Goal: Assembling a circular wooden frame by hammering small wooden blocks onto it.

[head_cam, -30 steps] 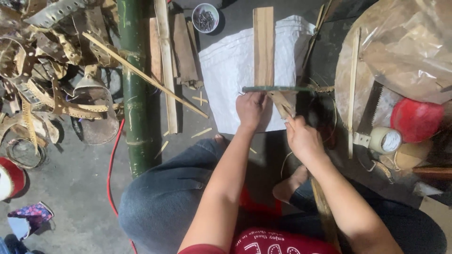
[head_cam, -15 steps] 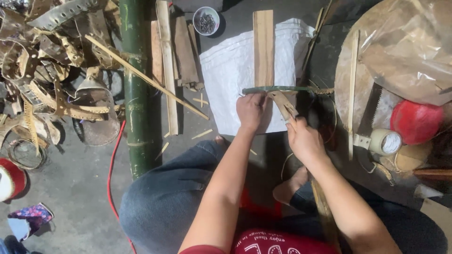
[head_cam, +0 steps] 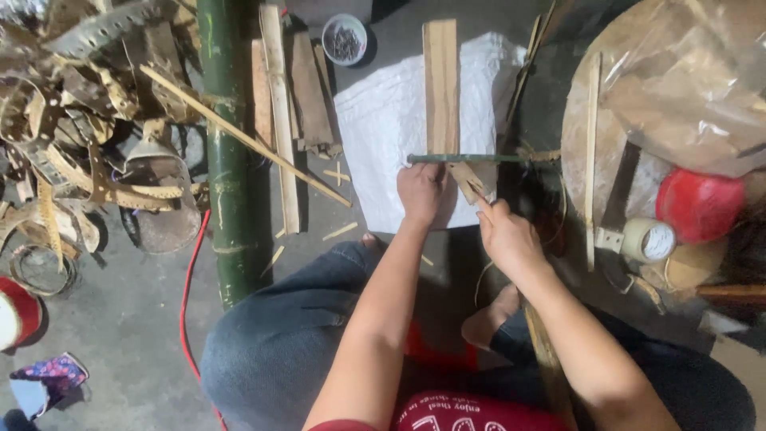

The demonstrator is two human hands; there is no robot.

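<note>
A heap of curled bamboo shavings [head_cam: 72, 152] is lying on the floor at far left, beside a red cable [head_cam: 190, 303] and a thick green bamboo pole [head_cam: 226, 152]. Split bamboo slats [head_cam: 279, 112] are resting next to the pole, with a small tub of nails [head_cam: 345, 37] above them. On a white woven sack [head_cam: 383, 120], the left hand [head_cam: 420, 190] is closing its fingers around a narrow bamboo strip [head_cam: 471, 179], just under a green blade [head_cam: 463, 159] lying across a flat bamboo plank [head_cam: 441, 80]. The right hand [head_cam: 508, 237] is gripping the strip's lower part, fingers curled tight. A tape roll [head_cam: 648, 239] and red bowl [head_cam: 699, 203] are sitting at right.
</note>
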